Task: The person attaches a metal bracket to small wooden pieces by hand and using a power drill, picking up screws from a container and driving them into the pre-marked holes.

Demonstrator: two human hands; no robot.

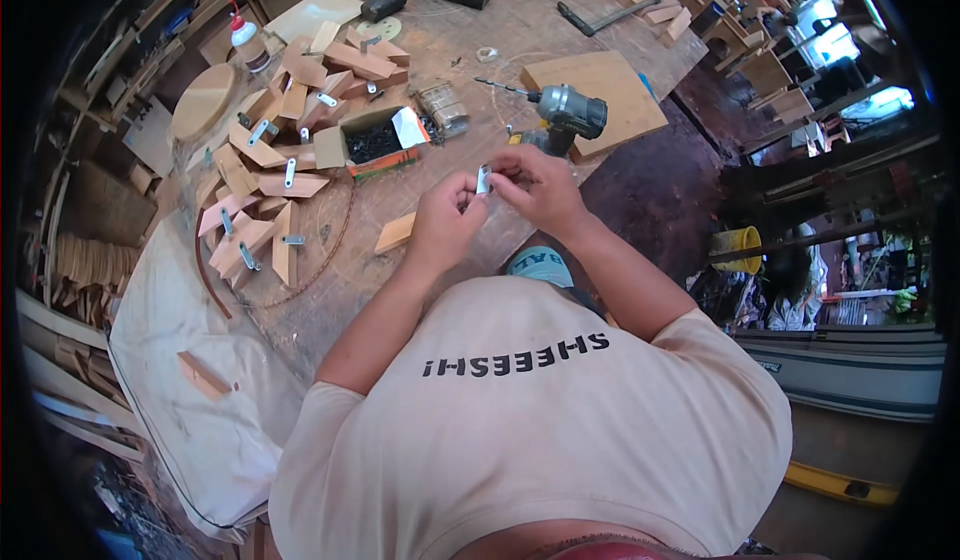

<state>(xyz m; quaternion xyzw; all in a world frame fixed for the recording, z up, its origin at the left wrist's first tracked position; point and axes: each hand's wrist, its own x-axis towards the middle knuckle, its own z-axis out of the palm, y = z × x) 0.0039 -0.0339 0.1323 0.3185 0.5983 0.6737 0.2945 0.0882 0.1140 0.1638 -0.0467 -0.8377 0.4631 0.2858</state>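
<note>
Small metal plate between left hand and right hand — in both fingertip pinches.

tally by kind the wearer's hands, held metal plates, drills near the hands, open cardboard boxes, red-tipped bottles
Left hand and right hand: 2
Metal plate: 1
Drill: 1
Open cardboard box: 1
Red-tipped bottle: 1
Total: 6

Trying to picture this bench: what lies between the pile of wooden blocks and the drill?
In the head view, an open box of dark pieces and, beside it, a clear package.
</note>
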